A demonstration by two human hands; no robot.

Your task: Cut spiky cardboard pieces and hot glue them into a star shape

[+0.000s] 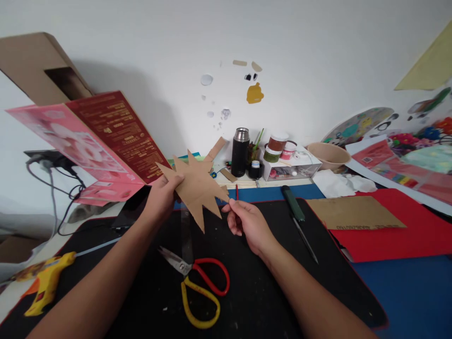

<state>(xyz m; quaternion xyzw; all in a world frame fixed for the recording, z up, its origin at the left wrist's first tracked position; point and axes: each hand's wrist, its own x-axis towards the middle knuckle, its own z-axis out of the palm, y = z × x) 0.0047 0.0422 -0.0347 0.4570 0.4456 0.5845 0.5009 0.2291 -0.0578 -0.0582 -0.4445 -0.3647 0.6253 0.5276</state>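
Note:
A spiky, star-like cardboard cutout is held up above the black mat. My left hand grips its left side, thumb on the front face and the other fingers hidden behind. With thumb and fingertips, my right hand pinches the point at the cutout's lower right. Below, a pair of scissors with one red and one yellow handle lies on the mat, blades partly apart. A clear ruler lies beside the blades. To the right rests a dark green-handled knife with a pointed blade.
A yellow glue gun lies at the left edge. Behind it stands a pink and red folded board. A black thermos, paint jars and a bowl line the wall. Brown cardboard lies on red sheets at right.

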